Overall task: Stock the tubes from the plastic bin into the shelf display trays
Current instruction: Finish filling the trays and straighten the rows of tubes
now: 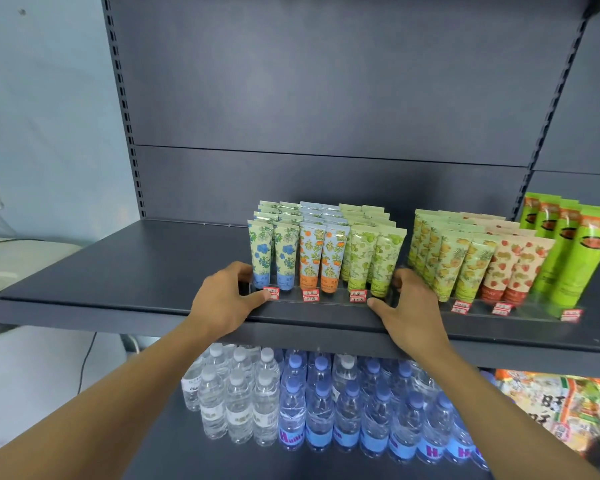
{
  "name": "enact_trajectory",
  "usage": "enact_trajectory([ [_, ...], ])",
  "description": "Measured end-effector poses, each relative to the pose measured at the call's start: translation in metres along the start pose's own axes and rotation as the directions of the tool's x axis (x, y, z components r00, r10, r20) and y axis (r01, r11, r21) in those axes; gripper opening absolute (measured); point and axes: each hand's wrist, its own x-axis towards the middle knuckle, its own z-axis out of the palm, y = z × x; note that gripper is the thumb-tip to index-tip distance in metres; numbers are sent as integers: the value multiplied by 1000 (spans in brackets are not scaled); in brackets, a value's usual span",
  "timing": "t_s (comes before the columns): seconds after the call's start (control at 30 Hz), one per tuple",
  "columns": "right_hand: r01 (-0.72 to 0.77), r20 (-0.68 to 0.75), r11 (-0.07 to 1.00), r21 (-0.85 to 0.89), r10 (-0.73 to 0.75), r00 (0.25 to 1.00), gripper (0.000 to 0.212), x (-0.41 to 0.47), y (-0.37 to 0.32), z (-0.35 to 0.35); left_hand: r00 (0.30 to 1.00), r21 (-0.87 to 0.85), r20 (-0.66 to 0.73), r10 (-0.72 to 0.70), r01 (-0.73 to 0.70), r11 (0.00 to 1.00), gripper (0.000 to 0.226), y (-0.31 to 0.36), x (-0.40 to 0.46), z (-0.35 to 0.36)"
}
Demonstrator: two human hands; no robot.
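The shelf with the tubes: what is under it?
Under the shelf stand water bottles, white-capped left, blue-capped right, and colourful packets further right. The rows behind are hidden.

2 hands (222,299), 2 clear display trays (329,296), 6 red price tags (271,293), 1 shelf (118,271)

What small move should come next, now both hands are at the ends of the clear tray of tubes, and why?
Probably slide the clear tray a little to square it on the shelf. The left hand grips its left end and the right hand its right end. Its blue-flower, orange and green tube rows look full, and a gap separates it from the neighbouring tray.
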Motion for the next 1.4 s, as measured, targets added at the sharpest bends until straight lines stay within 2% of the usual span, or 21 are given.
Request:
enact_trajectory([
  [0.1, 13, -19, 999, -38, -14, 1000, 33, -1, 1, 2, 1000, 4, -8, 3, -3, 1000, 47, -1, 0, 0],
  [0.47, 9, -78, 1000, -13, -10, 997, 38, -4, 1, 5, 1000, 13, -7, 13, -12, 1000, 42, -1, -1, 0],
  [0.7, 9, -92, 1000, -24, -11, 996, 28, -5, 0, 5, 1000, 17, -8, 4, -4, 1000, 44, -3, 1, 1],
  [1.4, -19, -110, 1000, -12, 17, 994, 31, -5, -1, 7, 999, 75, -26, -29, 31, 997, 43, -4, 4, 4],
])
